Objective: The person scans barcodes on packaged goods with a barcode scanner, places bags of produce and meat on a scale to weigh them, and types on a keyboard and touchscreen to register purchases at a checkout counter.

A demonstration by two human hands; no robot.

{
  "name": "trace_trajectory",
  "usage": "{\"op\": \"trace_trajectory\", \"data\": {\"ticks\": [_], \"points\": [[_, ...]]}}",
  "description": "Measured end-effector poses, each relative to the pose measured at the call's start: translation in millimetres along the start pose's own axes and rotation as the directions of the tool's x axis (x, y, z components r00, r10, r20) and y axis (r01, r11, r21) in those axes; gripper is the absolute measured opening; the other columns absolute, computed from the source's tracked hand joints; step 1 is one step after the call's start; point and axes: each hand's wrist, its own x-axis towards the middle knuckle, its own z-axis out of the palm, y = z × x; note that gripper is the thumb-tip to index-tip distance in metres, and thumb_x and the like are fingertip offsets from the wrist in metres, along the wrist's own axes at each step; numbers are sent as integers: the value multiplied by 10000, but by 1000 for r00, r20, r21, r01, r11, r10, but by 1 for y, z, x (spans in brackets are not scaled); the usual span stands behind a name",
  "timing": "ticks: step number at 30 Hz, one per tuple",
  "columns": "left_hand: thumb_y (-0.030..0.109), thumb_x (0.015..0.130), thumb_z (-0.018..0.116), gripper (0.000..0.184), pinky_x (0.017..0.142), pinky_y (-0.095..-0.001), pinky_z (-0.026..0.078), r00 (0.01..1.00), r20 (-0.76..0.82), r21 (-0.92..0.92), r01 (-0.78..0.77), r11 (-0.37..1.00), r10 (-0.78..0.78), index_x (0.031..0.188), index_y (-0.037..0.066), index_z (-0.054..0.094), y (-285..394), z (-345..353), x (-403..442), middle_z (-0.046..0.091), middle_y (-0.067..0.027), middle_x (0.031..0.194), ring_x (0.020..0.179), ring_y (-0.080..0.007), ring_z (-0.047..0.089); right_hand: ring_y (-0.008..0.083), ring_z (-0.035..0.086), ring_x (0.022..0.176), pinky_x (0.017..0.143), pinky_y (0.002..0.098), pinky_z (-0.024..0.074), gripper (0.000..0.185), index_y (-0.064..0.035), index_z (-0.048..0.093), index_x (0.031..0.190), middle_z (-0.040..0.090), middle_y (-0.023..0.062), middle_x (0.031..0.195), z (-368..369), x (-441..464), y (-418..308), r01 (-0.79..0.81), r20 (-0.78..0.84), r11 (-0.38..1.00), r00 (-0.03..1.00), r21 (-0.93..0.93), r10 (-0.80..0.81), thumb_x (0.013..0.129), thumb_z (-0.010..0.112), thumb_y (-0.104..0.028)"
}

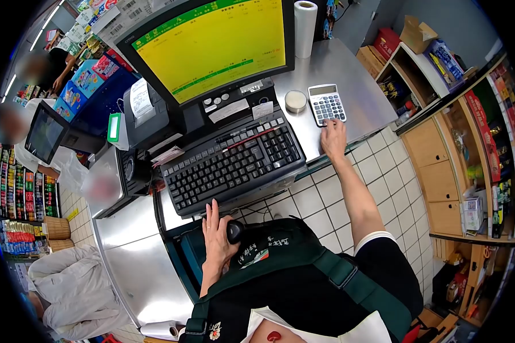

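Note:
My right hand (333,139) reaches to the lower edge of a white calculator (327,104), its fingertips on the bottom keys. The calculator lies on the metal counter beside a small round container (295,101). My left hand (216,235) is at the front edge of the black keyboard (234,163), fingers stretched out and slightly apart. Against its thumb side is a rounded black device (234,231), whose kind I cannot make out. Above the keyboard stands a monitor (217,46) with a yellow and green screen.
A receipt printer (149,117) with a paper strip stands left of the monitor. A roll of clear bags (305,28) stands at its right. Across the counter are people, one in a white top (74,286). Wooden cabinets (432,166) line the right side.

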Motion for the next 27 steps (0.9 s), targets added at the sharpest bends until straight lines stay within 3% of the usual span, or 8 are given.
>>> {"op": "trace_trajectory", "data": {"ticks": [2,4,9,18,20,21,25,27], "points": [[72,520,819,597,1064,-611,246,1000,6,3,1,1000,-1,1054,85,555,-1,0,0,141,-196,1542,1413,-425,141,368,414,1187,973,491,371,370,-123,586,1188,448,162,1292,2,0,-6,36,6,999,999,-6,-36,822,613,-172],[105,547,810,551,1071,-581,240,1000,8,13,-3,1000,3,1036,66,560,0,0,0,161,-228,1528,1398,-450,165,394,371,1238,1037,504,316,379,-116,580,1203,401,174,1368,6,1,-7,151,-32,960,986,-237,-163,834,597,-201],[124,579,785,496,1070,-550,240,1000,16,23,-5,1000,5,1015,46,563,4,-4,2,183,-265,1513,1381,-481,188,405,335,1281,1076,519,268,356,-113,601,1193,368,153,1419,10,37,5,-66,-50,994,997,-91,62,852,548,-200],[46,519,804,600,1061,-608,250,1000,12,9,18,1000,-18,1060,84,546,6,-4,2,159,-216,1530,1401,-443,165,399,310,1314,1107,490,251,362,-118,615,1179,373,151,1422,0,-1,20,-74,-3,980,997,-187,75,828,532,-148],[47,522,804,603,1063,-601,254,1000,20,6,9,1000,-9,1066,84,546,7,-6,3,162,-221,1526,1398,-449,166,402,313,1310,1109,480,254,378,-119,612,1186,369,149,1424,6,15,12,56,-65,998,996,-22,-57,815,546,-149],[47,522,804,603,1063,-601,254,1000,23,9,5,1000,-5,1066,84,546,8,-8,3,162,-221,1526,1398,-449,166,400,319,1305,1103,486,260,384,-115,612,1184,366,153,1424,18,17,8,104,-64,990,992,-98,-111,805,559,-149],[48,524,804,606,1062,-602,255,999,35,-3,12,1000,-12,1072,84,546,7,-7,4,156,-223,1527,1398,-452,161,390,328,1297,1095,483,265,373,-104,603,1195,363,163,1418,14,22,-11,10,2,988,1000,-152,-10,834,521,-147],[48,525,803,607,1062,-601,256,1000,29,5,11,1000,-11,1073,84,547,7,-6,3,151,-223,1528,1399,-451,158,387,326,1296,1095,482,265,388,-118,593,1221,370,155,1410,13,27,4,-169,-90,984,981,63,174,843,512,-152]]}}
